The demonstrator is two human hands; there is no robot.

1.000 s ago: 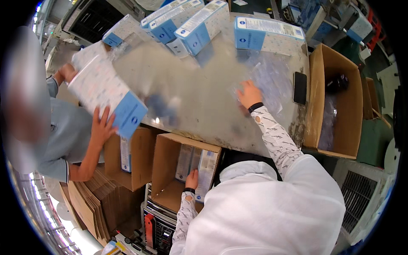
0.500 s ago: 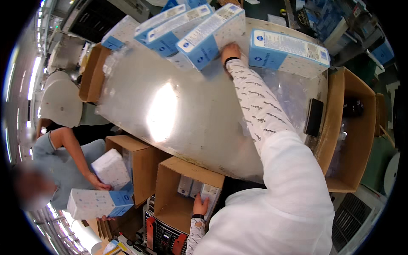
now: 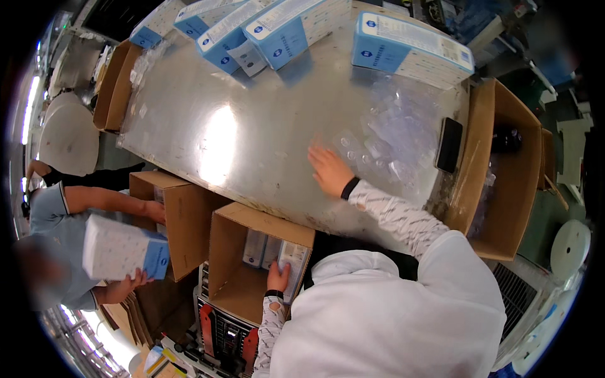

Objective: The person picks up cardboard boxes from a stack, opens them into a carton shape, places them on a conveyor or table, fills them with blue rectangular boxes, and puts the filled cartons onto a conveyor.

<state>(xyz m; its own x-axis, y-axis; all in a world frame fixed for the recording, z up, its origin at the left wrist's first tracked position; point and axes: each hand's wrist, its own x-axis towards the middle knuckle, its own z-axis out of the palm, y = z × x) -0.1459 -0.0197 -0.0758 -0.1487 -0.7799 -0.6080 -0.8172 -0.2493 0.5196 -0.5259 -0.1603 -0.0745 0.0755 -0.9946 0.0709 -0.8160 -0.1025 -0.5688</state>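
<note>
My left hand (image 3: 277, 277) is inside an open cardboard carton (image 3: 261, 220), its fingers closed on the edge of a blue-and-white pack (image 3: 295, 259). More such packs (image 3: 254, 247) stand beside that one in the carton. Over the metal tabletop (image 3: 271, 135), my right hand (image 3: 331, 171) is held with fingers spread, and nothing is in it. Clear plastic pieces (image 3: 400, 135) lie just to the right of it. Several blue-and-white packs (image 3: 277, 44) stand along the table's far edge, and another long pack (image 3: 409, 50) lies to their right.
A black phone (image 3: 449, 145) lies near the table's right edge, beside an open carton (image 3: 523, 183). On the left, a co-worker holds a pack (image 3: 123, 249) and reaches into another carton (image 3: 195, 214). A smaller carton (image 3: 120, 88) stands at the table's far left.
My right hand has left the packs at the far edge and come back toward me. My left hand stays at the pack in the carton. The co-worker has one hand in their carton.
</note>
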